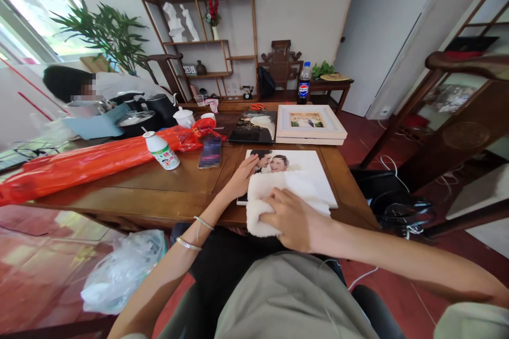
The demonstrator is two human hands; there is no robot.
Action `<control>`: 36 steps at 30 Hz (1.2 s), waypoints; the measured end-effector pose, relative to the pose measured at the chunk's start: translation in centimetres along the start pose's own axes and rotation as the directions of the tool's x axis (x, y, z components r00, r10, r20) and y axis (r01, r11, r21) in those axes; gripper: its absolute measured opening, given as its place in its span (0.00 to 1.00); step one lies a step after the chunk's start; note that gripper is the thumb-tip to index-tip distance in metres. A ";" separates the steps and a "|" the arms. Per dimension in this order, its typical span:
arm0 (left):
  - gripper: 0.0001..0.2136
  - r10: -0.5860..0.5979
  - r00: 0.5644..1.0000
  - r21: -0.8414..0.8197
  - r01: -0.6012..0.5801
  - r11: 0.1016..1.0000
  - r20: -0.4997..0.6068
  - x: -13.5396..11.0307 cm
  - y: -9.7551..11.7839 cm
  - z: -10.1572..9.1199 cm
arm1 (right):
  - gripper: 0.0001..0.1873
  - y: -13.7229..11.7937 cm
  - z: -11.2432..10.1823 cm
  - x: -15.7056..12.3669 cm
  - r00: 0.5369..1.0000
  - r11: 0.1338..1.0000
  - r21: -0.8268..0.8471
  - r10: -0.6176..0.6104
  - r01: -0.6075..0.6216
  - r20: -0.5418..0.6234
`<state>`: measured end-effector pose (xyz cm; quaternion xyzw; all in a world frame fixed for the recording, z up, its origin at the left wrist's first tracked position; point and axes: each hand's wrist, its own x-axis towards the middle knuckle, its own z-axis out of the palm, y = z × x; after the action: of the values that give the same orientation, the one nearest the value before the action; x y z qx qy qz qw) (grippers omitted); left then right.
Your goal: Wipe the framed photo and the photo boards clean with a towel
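Note:
A photo panel (312, 161) showing a couple lies flat at the front edge of the wooden table. On its left side rests my left hand (243, 176), fingers stretched out over the picture. My right hand (292, 218) presses a white fluffy cloth (258, 198) onto the lower part of the panel, its fingers bent into the cloth. The cloth hangs a little over the table's edge and hides the panel's lower middle. Behind the panel are a dark photo panel (247, 131) and a stack of white picture frames (338, 130).
On the wooden table (191, 190), a phone (210, 152), a white bottle (162, 151) and a long red plastic-wrapped roll (87, 160) lie to the left. A cola bottle (304, 85) stands behind the frames. Another person leans at the far left. A plastic bag (123, 273) hangs below.

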<state>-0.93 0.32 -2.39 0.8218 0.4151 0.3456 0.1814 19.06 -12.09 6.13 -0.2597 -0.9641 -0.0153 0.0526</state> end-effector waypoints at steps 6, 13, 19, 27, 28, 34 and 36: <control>0.20 -0.015 1.000 0.035 0.016 0.999 -0.012 0.0 0.3 0.2 | 0.20 8.1 0.7 2.3 0.976 0.979 -0.008 0.201 -0.202 -0.083; 0.20 -0.005 1.000 0.029 0.006 1.000 -0.018 0.1 0.3 0.3 | 0.20 8.9 1.3 3.0 0.972 0.971 -0.045 0.232 -0.234 -0.049; 0.21 -0.018 1.000 0.014 0.018 1.000 0.011 -0.1 0.8 -0.2 | 0.19 1.8 2.0 -0.2 0.994 0.994 -0.029 0.104 -0.105 -0.035; 0.20 0.001 1.000 0.011 0.000 1.000 -0.007 0.0 0.6 0.0 | 0.19 7.5 1.5 1.8 0.962 0.980 0.047 0.201 -0.195 -0.184; 0.20 -0.006 1.000 0.014 0.006 1.000 -0.012 0.0 0.5 0.1 | 0.20 8.7 1.5 2.4 0.953 0.971 0.027 0.237 -0.236 -0.190; 0.20 -0.009 1.000 0.026 0.009 1.000 -0.007 -0.1 0.4 0.2 | 0.19 11.4 1.4 4.4 0.946 0.958 -0.033 0.276 -0.285 -0.171; 0.20 0.006 1.000 0.023 -0.006 1.000 -0.004 0.0 0.5 0.1 | 0.19 9.6 1.2 3.8 0.968 0.976 -0.031 0.209 -0.215 -0.140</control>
<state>-0.57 -0.01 -2.13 0.8244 0.4170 0.3428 0.1701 20.51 -1.79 5.37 -0.3609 -0.9244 -0.0494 0.1134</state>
